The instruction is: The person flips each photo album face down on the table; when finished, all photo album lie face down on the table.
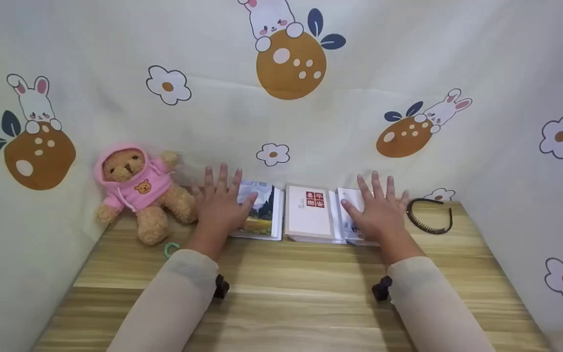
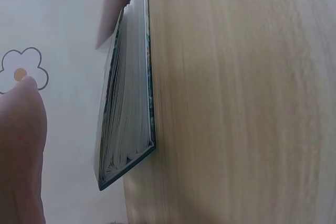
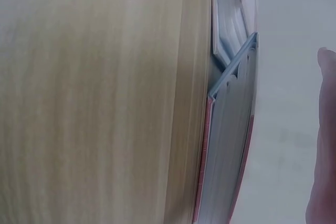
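Left grip (image 1: pixel 219 208) and right grip (image 1: pixel 382 213), fingers splayed wide, are holding nothing. They are partly hiding the landscape-covered book (image 1: pixel 259 210) and rightmost book (image 1: pixel 351 193); the red-stamped book (image 1: pixel 308 219) is sitting between on the surface (image 1: pixel 301 293).

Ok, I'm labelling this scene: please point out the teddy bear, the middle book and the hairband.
Teddy bear (image 1: pixel 143 191): head view, hoodie's front.
Middle book (image 1: pixel 307 214): head view, pale cover below the red print.
Hairband (image 1: pixel 431 231): head view, toothed lower curve.

A beige-bordered white book (image 1: pixel 307 217) bears red squares (image 1: pixel 315 199).
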Demonstrator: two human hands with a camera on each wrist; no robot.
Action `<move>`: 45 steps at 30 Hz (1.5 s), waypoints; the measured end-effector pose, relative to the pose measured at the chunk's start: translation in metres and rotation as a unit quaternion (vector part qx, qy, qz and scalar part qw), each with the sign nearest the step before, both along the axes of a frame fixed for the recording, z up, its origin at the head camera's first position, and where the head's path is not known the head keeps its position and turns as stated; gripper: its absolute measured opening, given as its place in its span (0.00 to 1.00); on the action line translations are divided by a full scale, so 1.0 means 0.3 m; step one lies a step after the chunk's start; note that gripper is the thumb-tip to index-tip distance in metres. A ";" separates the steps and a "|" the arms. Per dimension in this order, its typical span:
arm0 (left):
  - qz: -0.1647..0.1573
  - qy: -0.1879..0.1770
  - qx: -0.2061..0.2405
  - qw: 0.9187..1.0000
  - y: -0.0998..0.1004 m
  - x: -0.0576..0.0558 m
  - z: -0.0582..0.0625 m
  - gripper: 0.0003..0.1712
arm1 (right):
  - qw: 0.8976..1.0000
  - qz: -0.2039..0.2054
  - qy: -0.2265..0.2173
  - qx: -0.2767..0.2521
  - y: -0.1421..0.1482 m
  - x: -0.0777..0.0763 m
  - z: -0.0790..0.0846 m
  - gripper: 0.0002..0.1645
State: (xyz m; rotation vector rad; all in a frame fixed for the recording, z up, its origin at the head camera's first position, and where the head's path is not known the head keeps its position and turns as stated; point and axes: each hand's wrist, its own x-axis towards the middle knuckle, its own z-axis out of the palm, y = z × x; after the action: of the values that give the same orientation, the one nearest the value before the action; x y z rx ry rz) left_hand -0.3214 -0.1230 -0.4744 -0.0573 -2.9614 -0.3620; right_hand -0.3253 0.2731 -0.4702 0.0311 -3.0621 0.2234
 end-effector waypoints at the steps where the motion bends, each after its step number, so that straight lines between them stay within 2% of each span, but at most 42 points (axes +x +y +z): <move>1: 0.001 -0.001 0.000 1.000 0.002 0.001 0.002 0.51 | 1.000 0.000 0.000 0.000 -0.001 0.001 0.001 0.60; 9: 0.008 -0.016 0.001 1.000 0.030 0.007 0.011 0.48 | 1.000 0.002 -0.010 -0.016 -0.007 0.017 0.014 0.59; 16: 0.003 -0.032 0.041 0.999 0.094 0.004 0.007 0.50 | 0.998 0.004 0.001 -0.062 0.028 0.036 0.021 0.62; 23: -0.012 -0.040 0.079 0.996 0.244 0.032 -0.002 0.46 | 0.993 0.009 0.006 -0.114 0.085 0.069 0.028 0.61; 27: -0.048 -0.036 0.114 0.992 0.355 0.062 -0.015 0.42 | 0.987 0.020 0.019 -0.159 0.126 0.091 0.022 0.58; 30: -0.081 -0.028 0.149 0.985 0.433 0.086 -0.028 0.41 | 0.981 0.014 0.019 -0.192 0.157 0.108 0.011 0.58; 32: -0.104 -0.030 0.177 0.978 0.484 0.103 -0.034 0.41 | 0.977 0.005 0.015 -0.214 0.175 0.117 0.005 0.58; 35: -0.130 -0.050 0.235 0.962 0.558 0.128 -0.037 0.42 | 0.970 -0.015 0.004 -0.243 0.205 0.129 -0.005 0.60; 38: -0.138 -0.081 0.306 0.939 0.627 0.145 -0.038 0.42 | 0.960 -0.029 -0.018 -0.276 0.237 0.138 -0.016 0.61; 42: -0.128 -0.123 0.398 0.900 0.702 0.151 -0.043 0.41 | 0.942 -0.047 -0.044 -0.329 0.280 0.146 -0.037 0.60; 45: -0.128 -0.148 0.439 0.877 0.743 0.142 -0.052 0.38 | 0.926 -0.049 -0.058 -0.371 0.305 0.149 -0.060 0.57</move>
State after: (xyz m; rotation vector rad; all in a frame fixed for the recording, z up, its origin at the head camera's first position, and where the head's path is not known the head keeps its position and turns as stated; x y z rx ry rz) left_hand -0.2788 0.1000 -0.4900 -0.3030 -2.7376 -1.8378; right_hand -0.2807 0.3646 -0.4883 -0.1814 -2.8531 1.3839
